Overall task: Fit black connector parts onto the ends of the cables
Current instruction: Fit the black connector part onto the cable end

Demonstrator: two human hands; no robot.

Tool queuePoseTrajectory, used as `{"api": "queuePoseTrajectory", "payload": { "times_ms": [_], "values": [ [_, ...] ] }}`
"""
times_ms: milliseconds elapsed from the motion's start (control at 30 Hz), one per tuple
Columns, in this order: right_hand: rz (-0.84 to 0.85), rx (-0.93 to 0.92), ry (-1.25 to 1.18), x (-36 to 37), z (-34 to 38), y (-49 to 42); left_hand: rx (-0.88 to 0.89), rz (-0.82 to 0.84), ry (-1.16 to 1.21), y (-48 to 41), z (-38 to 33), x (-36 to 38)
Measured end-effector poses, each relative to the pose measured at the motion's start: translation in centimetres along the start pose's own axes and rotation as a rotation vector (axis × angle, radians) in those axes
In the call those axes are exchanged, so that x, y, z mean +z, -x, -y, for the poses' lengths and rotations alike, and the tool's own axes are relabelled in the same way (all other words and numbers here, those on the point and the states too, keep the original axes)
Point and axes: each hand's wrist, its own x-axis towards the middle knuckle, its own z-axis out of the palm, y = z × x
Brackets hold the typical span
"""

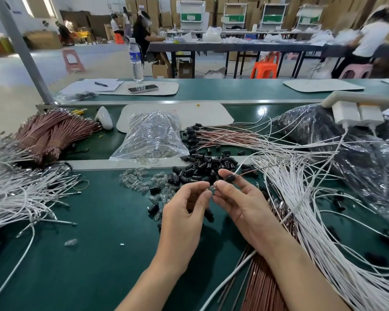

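The right hand (240, 205) grips a black connector (229, 178) on its cable (248, 173), at 1 o'clock from the left hand (184, 209), and both hands pinch a tiny glass bulb (212, 188) that may slip if pushed crooked.

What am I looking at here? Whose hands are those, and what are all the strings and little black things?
There is no machine here, just a person working. The camera sits on their head and looks down, so you see their own two hands. The right hand pinches a black connector with a thin cable coming out of it. The left hand seems to pinch a tiny clear part right beside it. On the green table lie a pile of loose black connectors, small clear bulbs, a plastic bag, white cables and brown cables. The job is to fit the black connectors onto cable ends.
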Motion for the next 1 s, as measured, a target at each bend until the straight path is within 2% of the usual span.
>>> {"api": "queuePoseTrajectory", "payload": {
  "times_ms": [700,1000],
  "values": [
    [-0.054,-0.046,0.031,0.7,-0.2,0.3,0.095,-0.032,-0.108,0.0,0.6,0.1],
    [-0.060,-0.063,0.059,1.1,-0.3,0.6,0.052,-0.048,-0.046,0.1,0.5,0.0]
  ]
}}
